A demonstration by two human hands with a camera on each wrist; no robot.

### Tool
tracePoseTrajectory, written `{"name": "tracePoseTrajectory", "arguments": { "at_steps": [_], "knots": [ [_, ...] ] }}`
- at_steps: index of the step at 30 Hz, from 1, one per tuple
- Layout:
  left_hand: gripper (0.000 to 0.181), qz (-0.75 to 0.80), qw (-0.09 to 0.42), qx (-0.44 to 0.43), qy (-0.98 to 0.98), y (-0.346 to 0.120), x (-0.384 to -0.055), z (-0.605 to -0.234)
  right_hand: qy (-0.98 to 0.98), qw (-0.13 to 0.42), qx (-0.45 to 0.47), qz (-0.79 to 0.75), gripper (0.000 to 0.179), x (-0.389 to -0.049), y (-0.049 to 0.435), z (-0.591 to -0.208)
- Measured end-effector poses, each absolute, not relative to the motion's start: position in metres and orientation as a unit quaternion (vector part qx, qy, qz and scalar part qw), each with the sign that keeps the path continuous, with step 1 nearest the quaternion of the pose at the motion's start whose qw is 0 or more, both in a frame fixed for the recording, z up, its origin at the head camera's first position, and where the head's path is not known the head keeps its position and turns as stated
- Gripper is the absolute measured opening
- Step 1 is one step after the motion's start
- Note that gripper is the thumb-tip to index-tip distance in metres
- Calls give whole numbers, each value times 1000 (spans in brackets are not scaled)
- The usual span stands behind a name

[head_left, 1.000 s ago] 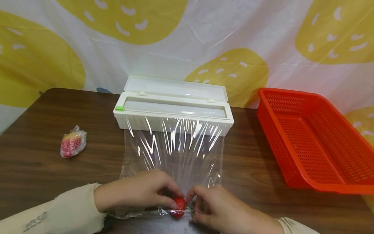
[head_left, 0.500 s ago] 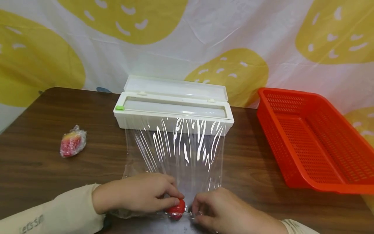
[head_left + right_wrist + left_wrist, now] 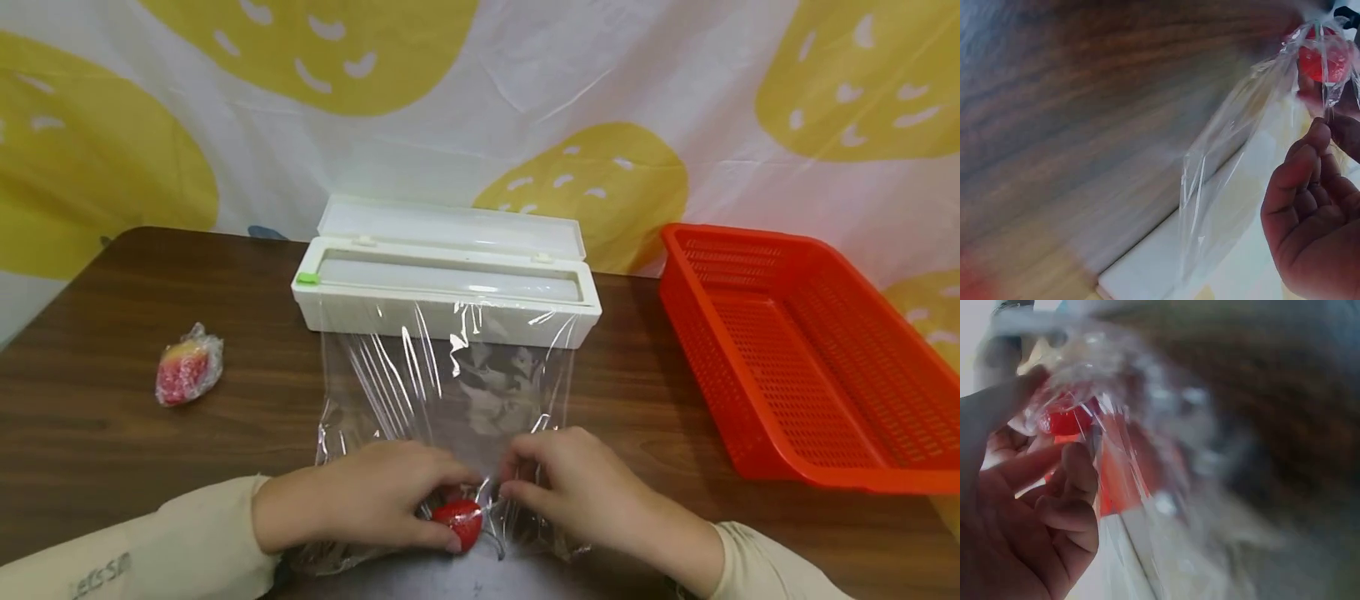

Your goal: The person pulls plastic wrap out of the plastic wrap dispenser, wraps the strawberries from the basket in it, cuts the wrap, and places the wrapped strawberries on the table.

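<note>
My left hand point(image 3: 367, 496) grips a red strawberry point(image 3: 459, 523) between thumb and fingers, close to the table's front edge. Clear cling film point(image 3: 405, 392) stretches from a white dispenser box point(image 3: 450, 293) down to both hands and lies over the fruit. To the right of the strawberry, my right hand point(image 3: 577, 483) pinches a gathered strand of that film. In the right wrist view, thumb and forefinger meet on the film just beneath the wrapped strawberry point(image 3: 1325, 62). The left wrist view is partly blurred by film, with the strawberry point(image 3: 1066, 422) beyond the thumb.
A red plastic basket point(image 3: 697, 333) stands on the right. On the left of the brown table point(image 3: 247, 358) lies a film-wrapped pink and yellow piece point(image 3: 183, 371). The dispenser's lid point(image 3: 450, 225) is raised in front of a patterned cloth point(image 3: 420, 158).
My right hand has moved up and away from the table edge, drawing film with it. The strawberry has turned onto its side in my left hand, and more film covers it.
</note>
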State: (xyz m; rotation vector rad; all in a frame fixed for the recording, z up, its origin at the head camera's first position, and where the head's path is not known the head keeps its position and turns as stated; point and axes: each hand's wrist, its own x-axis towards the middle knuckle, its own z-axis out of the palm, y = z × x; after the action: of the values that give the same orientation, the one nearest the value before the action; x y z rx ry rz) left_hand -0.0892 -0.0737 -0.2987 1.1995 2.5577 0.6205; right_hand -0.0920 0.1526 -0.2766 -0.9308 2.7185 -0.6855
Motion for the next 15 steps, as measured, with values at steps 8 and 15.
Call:
{"name": "tracePoseTrajectory", "arguments": {
  "at_steps": [8,15],
  "knots": [
    [22,281,142,400,861,-73,-98,-300,917,-105,-369,-112,14,-89,148,-276],
    [16,314,151,381,856,-76,-101,-304,807,-280,-512,-92,13,-71,135,-285]
  ]
}}
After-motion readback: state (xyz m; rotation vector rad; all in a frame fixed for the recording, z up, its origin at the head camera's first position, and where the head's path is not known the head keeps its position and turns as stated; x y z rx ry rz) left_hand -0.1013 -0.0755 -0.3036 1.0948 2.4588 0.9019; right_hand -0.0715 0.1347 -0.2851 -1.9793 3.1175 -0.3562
